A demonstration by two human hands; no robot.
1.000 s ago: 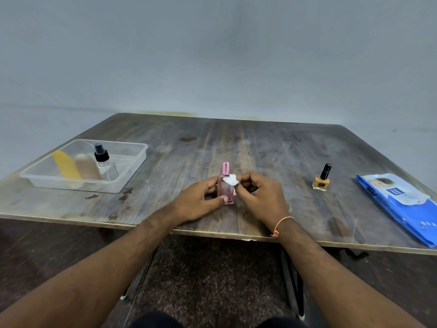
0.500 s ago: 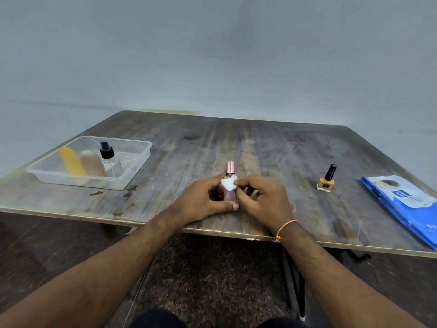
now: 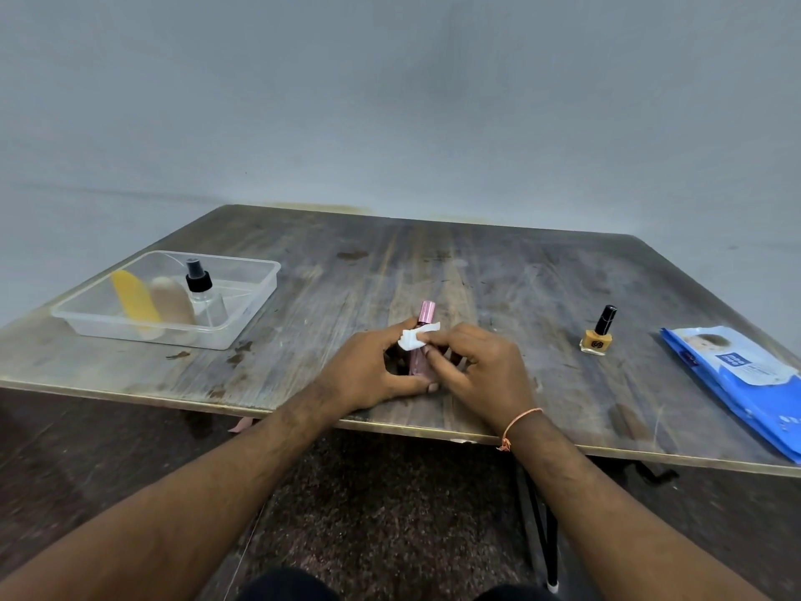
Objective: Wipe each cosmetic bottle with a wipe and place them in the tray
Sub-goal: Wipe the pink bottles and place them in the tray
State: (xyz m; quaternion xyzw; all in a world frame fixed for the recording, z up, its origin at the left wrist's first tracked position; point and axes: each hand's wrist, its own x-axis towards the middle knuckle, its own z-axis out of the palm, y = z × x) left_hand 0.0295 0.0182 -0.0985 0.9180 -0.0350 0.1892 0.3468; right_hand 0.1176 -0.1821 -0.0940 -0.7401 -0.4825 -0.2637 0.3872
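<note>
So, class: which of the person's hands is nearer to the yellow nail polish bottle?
The right hand. The nail polish bottle stands apart on its outer side, while the left hand lies beyond the pink bottle, farther away.

Pink bottle with pink cap, upright near the table's front edge, a small white wipe folded against its neck. Yellow nail-polish bottle, black cap, upright to the right. Clear tray at left — holding a black-topped spray bottle and two blurred items.
</note>
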